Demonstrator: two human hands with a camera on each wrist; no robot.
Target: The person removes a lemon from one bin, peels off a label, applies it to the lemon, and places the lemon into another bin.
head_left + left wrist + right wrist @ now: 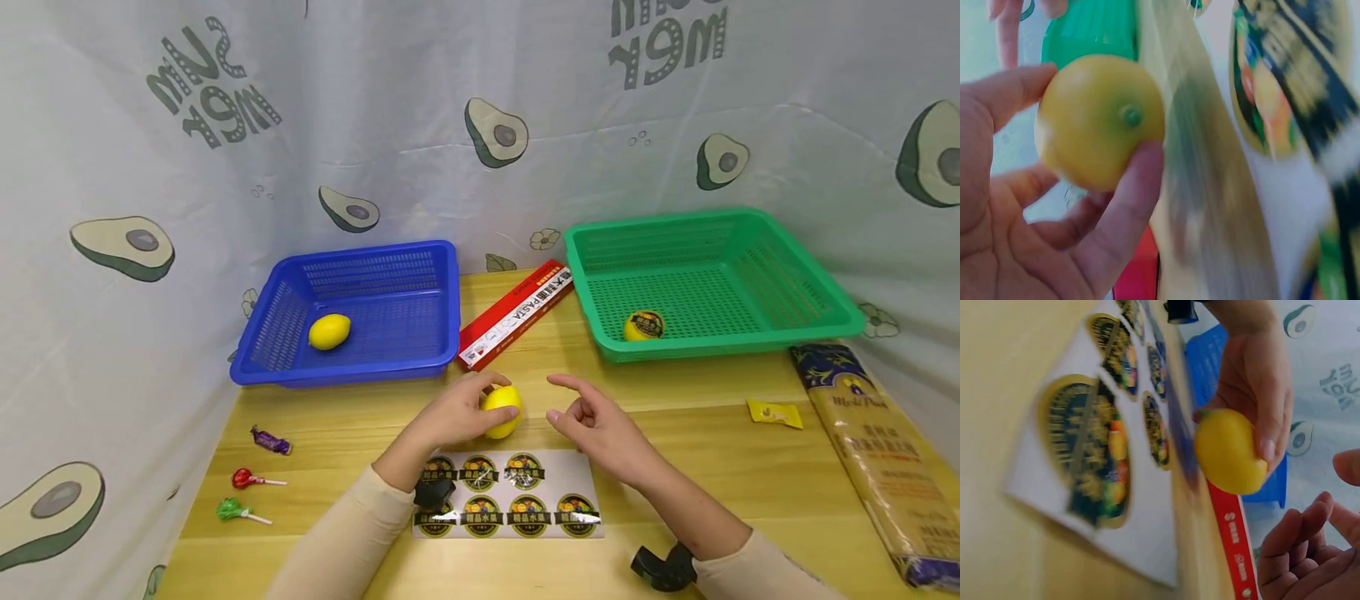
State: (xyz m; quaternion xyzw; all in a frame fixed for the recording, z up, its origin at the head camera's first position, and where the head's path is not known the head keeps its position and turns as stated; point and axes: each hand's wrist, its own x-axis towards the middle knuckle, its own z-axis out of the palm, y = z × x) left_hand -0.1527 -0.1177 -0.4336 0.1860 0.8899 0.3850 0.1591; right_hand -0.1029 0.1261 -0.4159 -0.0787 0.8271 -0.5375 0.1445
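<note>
My left hand holds a yellow lemon above the table, just beyond the sticker sheet. In the left wrist view, the thumb and fingers wrap around the lemon, its small green stem end showing. My right hand hovers to the lemon's right, apart from it, with nothing visible in its grasp. Its index finger is stretched out and the other fingers bend loosely. Round black-and-gold fruit stickers sit on the white sheet, whose upper right spot is bare.
A blue basket holds one plain lemon; a green basket holds a stickered one. Between them lies a red pasta box. Wrapped candy and lollipops lie left, a yellow packet and pasta bag right.
</note>
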